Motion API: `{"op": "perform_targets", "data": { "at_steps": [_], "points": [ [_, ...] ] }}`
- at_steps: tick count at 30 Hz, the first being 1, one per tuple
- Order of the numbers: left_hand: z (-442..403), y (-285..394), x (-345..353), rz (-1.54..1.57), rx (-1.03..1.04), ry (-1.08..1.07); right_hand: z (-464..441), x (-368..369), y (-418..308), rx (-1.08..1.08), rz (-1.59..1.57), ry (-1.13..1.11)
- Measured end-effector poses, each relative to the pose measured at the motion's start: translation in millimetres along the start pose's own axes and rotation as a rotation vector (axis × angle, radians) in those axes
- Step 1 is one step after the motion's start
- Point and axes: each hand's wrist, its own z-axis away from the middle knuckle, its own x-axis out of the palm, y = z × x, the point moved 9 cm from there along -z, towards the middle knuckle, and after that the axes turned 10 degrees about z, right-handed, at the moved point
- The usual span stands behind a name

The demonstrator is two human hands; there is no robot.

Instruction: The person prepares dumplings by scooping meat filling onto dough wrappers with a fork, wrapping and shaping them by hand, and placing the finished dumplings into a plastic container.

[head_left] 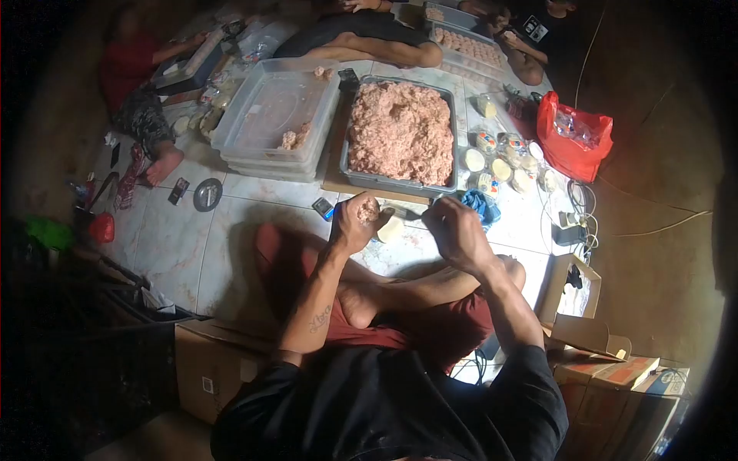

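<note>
My left hand point(356, 224) is curled around a small lump of minced meat point(369, 209), which shows at the top of the fist. Whether a wrapper lies around the lump is too small to tell. My right hand point(459, 234) is closed on the handle of a thin, flat-bladed tool point(407, 216) that points left toward the lump. Beneath the hands, a pale round stack of wrappers point(390, 230) rests on the tiles, partly hidden. Just beyond them stands a grey tub point(400, 181) heaped with pink minced meat point(401, 131).
Left of the tub are stacked clear plastic trays point(265, 163) with meat scraps. More wrapper packs point(501, 169) and a red plastic bag point(576, 150) lie right. A tray of filled pieces point(469, 48) stands at the back, near other people. Cardboard boxes point(207, 369) flank me.
</note>
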Motion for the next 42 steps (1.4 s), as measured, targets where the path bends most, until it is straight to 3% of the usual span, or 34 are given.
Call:
{"op": "perform_targets", "data": {
  "at_steps": [1,3,4,5,7,8,13,15,16,19,20,21,23,24,25,27,28,29,31,33,35,36,37,39,42],
  "points": [
    [-1.4,-16.5,6.5,-0.004,-0.004,0.000,1.4,-6.3,2.1,0.115,-0.046,0.005],
    [-2.4,-21.5,6.6,0.120,0.147,0.188,-0.8,6.8,6.5,0.123,-0.125,0.152],
    [-2.1,-9.6,4.3,0.217,0.176,0.224,-3.3,21.5,0.0,0.000,-0.070,0.125],
    [-0.5,0.0,0.7,0.218,0.181,0.221,1.3,31.7,8.5,0.040,-0.129,0.043],
    [2.9,22.5,-10.2,0.259,0.273,0.171,5.4,9.8,-5.6,0.064,-0.143,0.122],
    [7.3,23.8,-8.0,0.361,0.185,0.058,9.3,-0.1,-7.9,0.151,-0.184,0.175],
    [-3.2,8.7,-4.2,0.036,0.301,0.182,6.8,26.3,-7.0,0.037,-0.178,0.212],
    [-1.3,-4.4,-2.7,0.192,0.058,0.071,17.0,12.9,-4.1,0.152,-0.107,0.271],
    [-0.2,5.9,-7.1,0.174,0.090,0.098,19.9,8.9,-3.1,0.261,-0.214,0.283],
    [-8.1,0.2,6.6,0.073,-0.028,0.072,15.1,36.2,-6.4,0.158,-0.198,0.217],
    [-8.2,8.1,4.0,0.247,0.081,0.103,19.3,28.2,-9.3,0.113,-0.137,0.308],
    [-4.3,33.5,-9.3,0.351,0.284,0.139,21.1,28.2,0.3,0.226,-0.235,0.289],
    [-4.4,22.5,-12.4,0.436,0.248,0.005,29.2,19.3,6.6,0.311,-0.261,0.290],
    [-4.4,24.4,-9.8,0.323,0.146,-0.056,27.4,25.8,2.9,0.268,-0.258,0.253],
    [-4.5,20.8,-2.1,0.325,0.142,-0.065,21.3,43.4,1.8,0.198,-0.247,0.168],
    [-13.5,18.0,3.4,0.070,0.168,0.032,18.2,39.2,-2.4,0.158,-0.163,0.292],
    [-10.2,23.0,0.4,0.395,0.227,-0.011,20.5,33.7,4.0,0.239,-0.239,0.277],
    [-5.4,27.4,-12.6,0.456,0.329,-0.026,26.8,29.1,8.9,0.326,-0.320,0.250],
    [-2.0,20.3,-21.9,0.496,0.290,-0.040,29.3,21.9,8.2,0.363,-0.316,0.262],
    [-2.3,6.9,-3.8,0.486,0.096,-0.137,17.7,49.0,-0.9,0.133,-0.226,0.156],
    [12.4,2.1,-11.2,-0.028,0.549,0.295,10.0,57.0,3.0,0.099,-0.171,0.206],
    [-12.1,-64.9,10.3,-0.006,0.147,-0.019,4.5,50.4,10.3,0.091,-0.120,0.220],
    [-11.5,-55.7,-2.0,-0.005,0.146,-0.006,-1.9,42.0,12.5,0.090,-0.070,0.235],
    [-4.6,-44.3,-30.5,0.292,0.097,0.141,-21.4,26.2,38.4,0.268,0.060,0.238],
    [-7.7,-87.5,-29.5,0.519,-0.229,-0.016,-67.5,47.8,93.3,0.293,0.458,0.125]
  ]
}}
